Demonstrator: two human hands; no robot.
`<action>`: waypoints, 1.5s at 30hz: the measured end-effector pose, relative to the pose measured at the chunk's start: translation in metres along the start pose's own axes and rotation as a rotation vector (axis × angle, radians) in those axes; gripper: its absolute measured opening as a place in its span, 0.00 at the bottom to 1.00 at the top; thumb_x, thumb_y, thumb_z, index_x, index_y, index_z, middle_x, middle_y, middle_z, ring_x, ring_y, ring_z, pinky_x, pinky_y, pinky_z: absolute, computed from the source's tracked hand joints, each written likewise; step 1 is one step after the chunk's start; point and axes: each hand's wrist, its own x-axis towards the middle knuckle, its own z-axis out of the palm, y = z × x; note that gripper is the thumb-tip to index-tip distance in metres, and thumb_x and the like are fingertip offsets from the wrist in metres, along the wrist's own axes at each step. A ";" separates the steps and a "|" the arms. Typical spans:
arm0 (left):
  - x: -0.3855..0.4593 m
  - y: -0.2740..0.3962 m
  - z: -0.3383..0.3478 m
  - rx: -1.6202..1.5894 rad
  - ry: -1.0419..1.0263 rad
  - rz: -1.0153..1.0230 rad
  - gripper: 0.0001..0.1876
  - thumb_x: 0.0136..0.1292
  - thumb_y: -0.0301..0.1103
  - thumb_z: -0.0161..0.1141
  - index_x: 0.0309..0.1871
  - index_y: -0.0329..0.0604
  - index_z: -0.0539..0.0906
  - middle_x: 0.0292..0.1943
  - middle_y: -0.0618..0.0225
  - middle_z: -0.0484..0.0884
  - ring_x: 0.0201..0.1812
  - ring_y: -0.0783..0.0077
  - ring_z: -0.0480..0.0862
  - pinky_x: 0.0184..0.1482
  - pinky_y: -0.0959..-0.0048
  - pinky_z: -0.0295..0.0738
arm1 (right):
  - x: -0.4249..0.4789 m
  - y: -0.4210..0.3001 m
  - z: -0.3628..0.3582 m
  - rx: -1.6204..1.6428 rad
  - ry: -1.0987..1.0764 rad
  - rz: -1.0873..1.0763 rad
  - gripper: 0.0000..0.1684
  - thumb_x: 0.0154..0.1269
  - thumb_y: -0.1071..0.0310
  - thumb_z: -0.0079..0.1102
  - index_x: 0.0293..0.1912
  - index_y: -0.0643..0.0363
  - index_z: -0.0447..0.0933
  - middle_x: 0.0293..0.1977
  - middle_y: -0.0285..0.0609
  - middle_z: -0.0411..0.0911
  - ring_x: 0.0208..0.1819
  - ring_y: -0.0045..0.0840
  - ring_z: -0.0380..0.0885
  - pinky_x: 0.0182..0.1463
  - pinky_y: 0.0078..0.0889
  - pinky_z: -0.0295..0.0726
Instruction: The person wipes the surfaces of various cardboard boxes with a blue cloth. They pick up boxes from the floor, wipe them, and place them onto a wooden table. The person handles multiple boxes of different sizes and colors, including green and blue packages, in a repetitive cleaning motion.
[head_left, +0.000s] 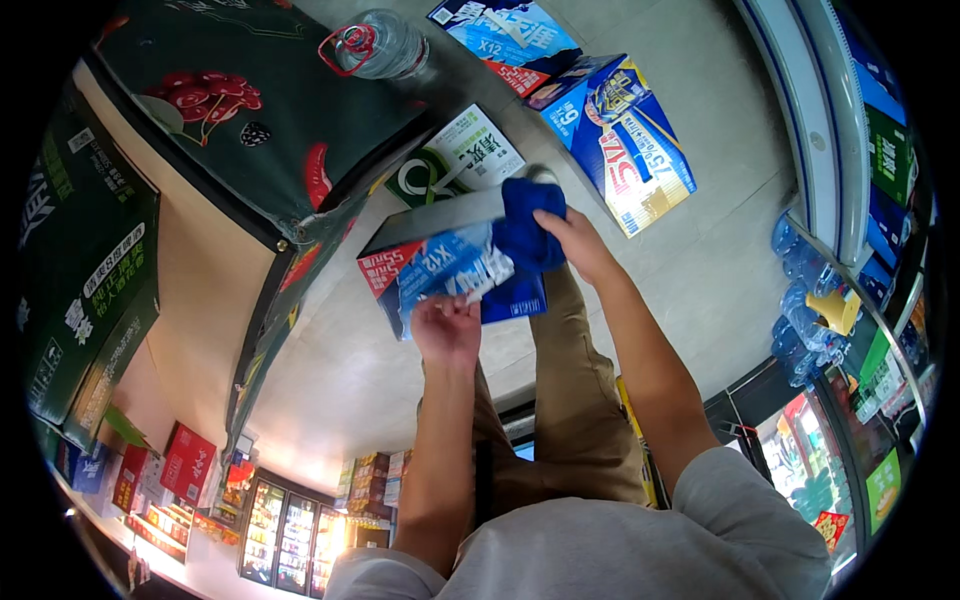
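Observation:
In front of my legs stands a blue drinks carton (442, 262) with a red-and-white corner print and a grey top. My right hand (574, 238) grips a bunched dark blue cloth (531, 225), which covers the carton's right end. At the carton's near face is my left hand (448, 330), its fingers curled against the printed side. Close to those fingertips a whitish torn-looking patch (487, 279) crosses the print; whether they pinch it cannot be made out. The cloth hides part of the carton's top and face.
Behind lie a white-and-green carton (472, 154), a blue-and-gold carton (619, 142) and another blue carton (510, 37). A large water bottle (382, 46) stands beside a dark fruit-printed covered stand (247, 112). Plastic bottles (802, 300) sit near the curved cooler edge (814, 112) at right.

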 end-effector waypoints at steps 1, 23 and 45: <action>-0.010 0.002 -0.007 0.024 -0.009 -0.017 0.07 0.57 0.32 0.52 0.24 0.46 0.70 0.19 0.71 0.65 0.28 0.67 0.72 0.53 0.62 0.72 | -0.005 0.012 -0.003 -0.081 -0.042 -0.017 0.30 0.66 0.52 0.59 0.55 0.69 0.73 0.48 0.43 0.79 0.48 0.22 0.77 0.53 0.24 0.74; -0.146 0.048 -0.017 0.979 -0.023 -0.045 0.08 0.56 0.19 0.54 0.34 0.47 0.71 0.30 0.77 0.71 0.34 0.81 0.69 0.42 0.79 0.67 | 0.057 0.074 0.099 -0.059 -0.091 0.251 0.39 0.69 0.41 0.42 0.56 0.70 0.71 0.43 0.54 0.80 0.42 0.39 0.80 0.47 0.35 0.76; -0.166 0.051 -0.007 2.421 -0.575 0.523 0.09 0.56 0.35 0.61 0.25 0.40 0.77 0.22 0.55 0.80 0.25 0.52 0.81 0.31 0.57 0.75 | -0.137 -0.013 0.056 -0.501 -0.233 -0.535 0.32 0.63 0.58 0.58 0.63 0.63 0.67 0.64 0.53 0.64 0.64 0.35 0.68 0.68 0.34 0.62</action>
